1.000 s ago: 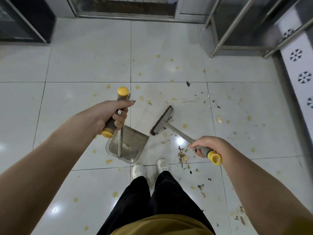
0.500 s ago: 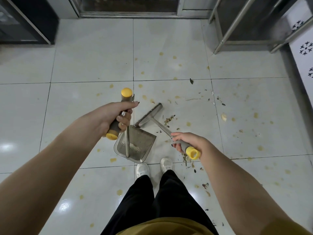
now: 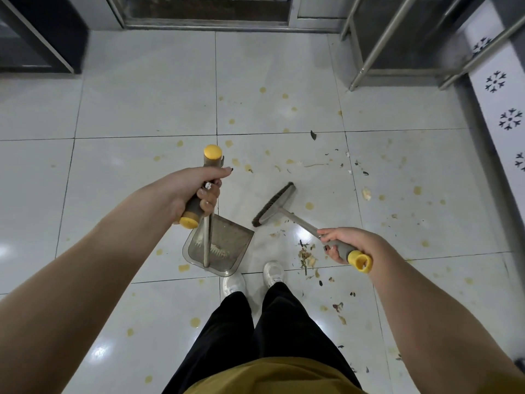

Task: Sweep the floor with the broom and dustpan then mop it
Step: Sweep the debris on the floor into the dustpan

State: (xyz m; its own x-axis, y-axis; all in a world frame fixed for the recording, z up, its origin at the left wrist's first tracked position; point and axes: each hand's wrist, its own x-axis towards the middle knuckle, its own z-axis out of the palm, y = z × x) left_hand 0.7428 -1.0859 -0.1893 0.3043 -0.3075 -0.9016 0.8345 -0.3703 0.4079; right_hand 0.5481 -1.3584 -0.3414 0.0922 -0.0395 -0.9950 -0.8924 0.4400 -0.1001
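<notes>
My left hand (image 3: 196,189) grips the grey and yellow handle of the dustpan (image 3: 224,245), whose grey pan rests on the white tiled floor just ahead of my left shoe. My right hand (image 3: 345,243) holds the grey grip of the broom (image 3: 274,206), which has a yellow end cap. The broom's dark bristle head sits on the floor to the right of the pan, a short gap away. A small pile of brown debris (image 3: 308,258) lies on the tile between the pan and my right hand. Some dirt lies inside the pan.
Yellow stains and dark scraps dot the tiles (image 3: 369,177) ahead and to the right. A metal door threshold (image 3: 210,21) runs along the top. Steel table legs (image 3: 377,46) stand at upper right, a patterned wall (image 3: 502,109) on the right, a dark cabinet (image 3: 37,38) at upper left.
The broom head has swung from the pan's mouth out to the right and away from it. My right hand moved right and lower. The dustpan stays in place.
</notes>
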